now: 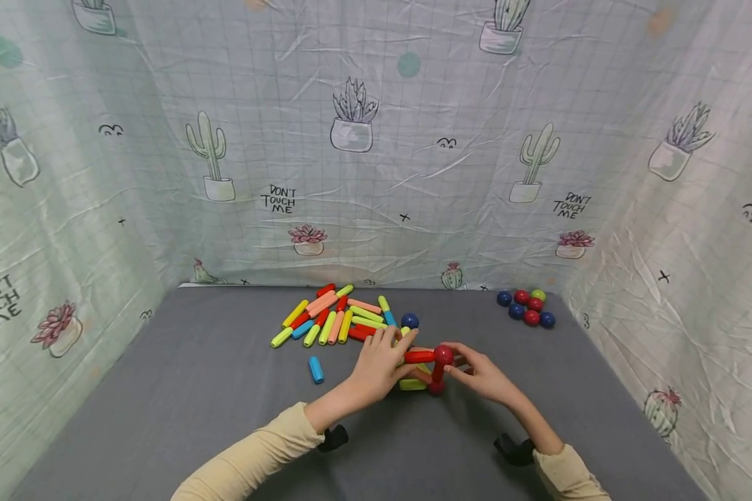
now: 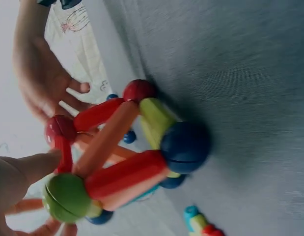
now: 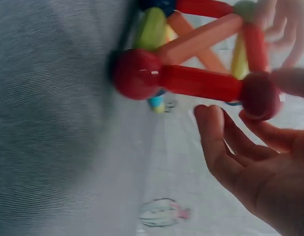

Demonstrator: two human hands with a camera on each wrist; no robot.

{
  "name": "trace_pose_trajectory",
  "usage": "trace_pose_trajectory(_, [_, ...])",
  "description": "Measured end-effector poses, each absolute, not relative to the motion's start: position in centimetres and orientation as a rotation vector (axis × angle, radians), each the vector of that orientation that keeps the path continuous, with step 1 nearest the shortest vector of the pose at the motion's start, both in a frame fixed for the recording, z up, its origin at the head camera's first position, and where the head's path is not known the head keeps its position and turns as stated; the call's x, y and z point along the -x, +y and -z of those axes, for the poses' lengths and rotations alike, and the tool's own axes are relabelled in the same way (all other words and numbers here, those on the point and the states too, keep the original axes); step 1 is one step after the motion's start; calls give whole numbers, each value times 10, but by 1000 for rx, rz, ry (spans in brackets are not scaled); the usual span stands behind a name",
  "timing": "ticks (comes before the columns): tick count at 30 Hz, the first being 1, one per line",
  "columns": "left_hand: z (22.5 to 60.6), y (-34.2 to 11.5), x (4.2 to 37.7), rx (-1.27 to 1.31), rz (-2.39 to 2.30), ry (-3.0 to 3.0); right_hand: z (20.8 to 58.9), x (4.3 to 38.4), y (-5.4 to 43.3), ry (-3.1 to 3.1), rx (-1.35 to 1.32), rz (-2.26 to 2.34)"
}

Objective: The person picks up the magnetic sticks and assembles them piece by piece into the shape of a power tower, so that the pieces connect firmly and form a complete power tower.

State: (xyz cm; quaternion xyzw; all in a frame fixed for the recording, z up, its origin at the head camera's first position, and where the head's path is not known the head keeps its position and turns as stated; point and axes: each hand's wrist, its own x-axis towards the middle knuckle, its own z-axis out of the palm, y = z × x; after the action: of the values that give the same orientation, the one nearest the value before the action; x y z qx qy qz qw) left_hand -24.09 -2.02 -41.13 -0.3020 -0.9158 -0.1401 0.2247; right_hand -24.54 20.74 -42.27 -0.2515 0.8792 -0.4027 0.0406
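A ball-and-stick building frame (image 2: 112,140) of coloured rods and balls stands on the grey table, between both hands. My left hand (image 1: 379,365) grips its upper corner at a green ball (image 2: 68,197); in the left wrist view the thumb lies by a short red rod there and the other fingers reach behind the ball. My right hand (image 1: 485,379) pinches the upper red ball (image 1: 443,355) between thumb and fingers. A red rod (image 3: 201,82) runs from that ball to a lower red ball (image 3: 137,73) at the table. A blue ball (image 2: 186,147) forms another low corner.
Loose rods (image 1: 329,323) in red, yellow, orange, green and blue lie left of the frame. One blue rod (image 1: 316,369) lies nearer. Several loose balls (image 1: 531,318) sit at the back right. A patterned cloth (image 1: 376,209) hangs behind the table.
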Motion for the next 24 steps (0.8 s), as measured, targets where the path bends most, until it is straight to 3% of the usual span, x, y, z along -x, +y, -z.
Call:
trace_pose_trajectory(12, [416, -41, 252, 803, 753, -2582, 453, 260, 214, 2493, 768, 1151])
trace_pose_trajectory(24, [422, -60, 317, 985, 870, -2529, 447, 226, 169, 2150, 717, 1307])
